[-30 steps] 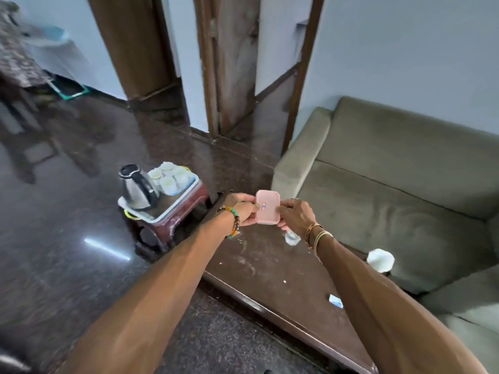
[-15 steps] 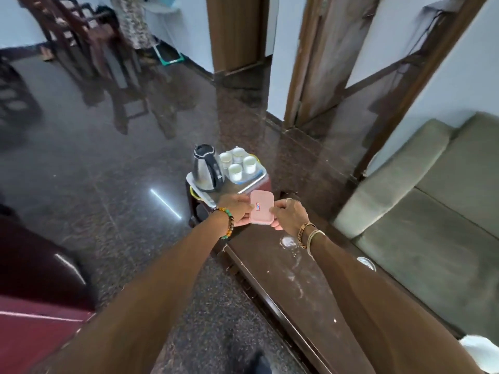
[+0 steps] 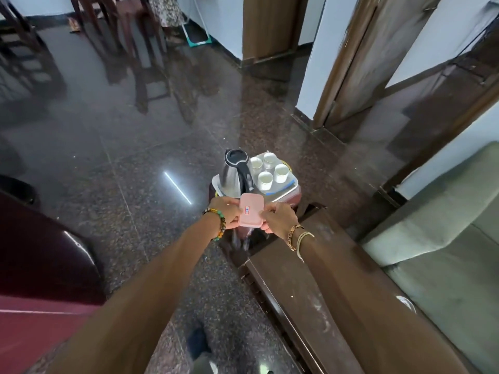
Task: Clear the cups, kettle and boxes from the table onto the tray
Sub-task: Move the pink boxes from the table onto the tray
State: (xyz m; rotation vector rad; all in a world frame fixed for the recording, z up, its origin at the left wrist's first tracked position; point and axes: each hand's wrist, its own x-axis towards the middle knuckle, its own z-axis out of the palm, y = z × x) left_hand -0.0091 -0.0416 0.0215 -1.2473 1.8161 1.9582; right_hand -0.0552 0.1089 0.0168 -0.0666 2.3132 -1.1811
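Dark polished floor (image 3: 108,147) is stretching out toward wooden chairs (image 3: 129,36) and open doorways at the back, and a green sofa (image 3: 445,252) is sitting along the right. A long dark wooden surface (image 3: 310,279) is running from the lower right up to a low reddish stool (image 3: 295,197). A metal tray (image 3: 286,188) is resting on the stool, carrying a steel kettle (image 3: 235,174) with a black handle and four white cups (image 3: 264,180) standing upright just beside it.

Both arms are reaching forward. The left hand (image 3: 225,211), wearing a beaded bracelet (image 3: 218,222), and the right hand (image 3: 278,215), wearing gold bangles (image 3: 297,238), are holding a small pink box (image 3: 250,210) between them. The left fingers (image 3: 235,205) are curling round one end of the box and the right fingers (image 3: 267,211) are pinching the other. The box is lying nearly flat, lid up, at the near edge of the tray just in front of the kettle; whether it is touching the tray is impossible to tell.
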